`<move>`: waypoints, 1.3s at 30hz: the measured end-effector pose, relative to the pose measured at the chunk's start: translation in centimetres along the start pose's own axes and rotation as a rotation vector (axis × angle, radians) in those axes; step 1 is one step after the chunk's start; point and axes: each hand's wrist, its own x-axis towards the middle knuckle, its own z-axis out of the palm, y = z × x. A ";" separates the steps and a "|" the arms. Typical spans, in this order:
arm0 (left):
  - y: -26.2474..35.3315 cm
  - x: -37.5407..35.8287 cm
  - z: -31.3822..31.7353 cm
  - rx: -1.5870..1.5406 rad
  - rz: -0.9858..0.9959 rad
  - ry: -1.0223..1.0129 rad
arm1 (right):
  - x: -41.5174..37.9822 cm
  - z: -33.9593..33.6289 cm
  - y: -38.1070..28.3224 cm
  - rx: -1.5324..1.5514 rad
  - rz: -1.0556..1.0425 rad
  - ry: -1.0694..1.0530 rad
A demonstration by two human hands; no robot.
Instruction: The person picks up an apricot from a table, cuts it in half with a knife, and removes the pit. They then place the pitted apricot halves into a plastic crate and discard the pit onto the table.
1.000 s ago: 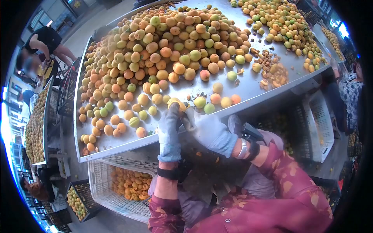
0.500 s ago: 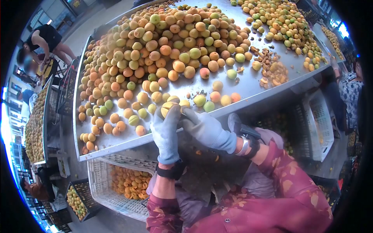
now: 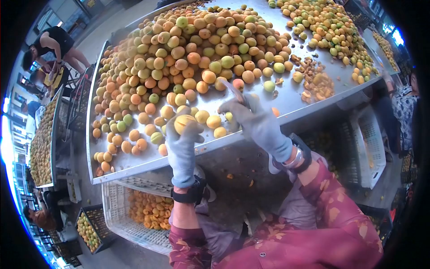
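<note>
My left hand [image 3: 181, 141], in a grey-white glove, is closed around a yellow apricot [image 3: 182, 124] with a seam-like line across it, just above the table's near edge. My right hand [image 3: 260, 123], also gloved, is apart from it to the right, over the metal table [image 3: 134, 167]. Motion blurs its fingers, and a thin blade-like tool [image 3: 233, 91] points up and left from them. Several loose apricots [image 3: 214, 121] lie between the hands. Beyond them rises a large heap of orange and green apricots [image 3: 197, 49].
Brown scraps [image 3: 319, 84] lie on the table at right, near a second apricot heap [image 3: 331, 31]. Below the edge stands a white crate [image 3: 112, 213] with split apricots [image 3: 148, 210]. Another white crate [image 3: 371, 139] is at right. A person [image 3: 56, 42] bends at far left.
My right hand has moved away from the left hand, up and right over the table. My left hand has shifted slightly left and still holds the apricot.
</note>
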 end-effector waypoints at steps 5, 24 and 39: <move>-2.7 -1.7 2.7 0.731 0.444 -0.110 | 1.2 1.3 1.0 0.248 0.595 -0.351; -2.0 -1.6 1.9 0.647 0.695 -0.007 | -1.0 4.3 -0.1 0.883 0.643 -0.018; -0.9 -1.6 0.6 0.763 0.693 -0.008 | -0.1 4.7 -2.0 0.965 0.589 -0.110</move>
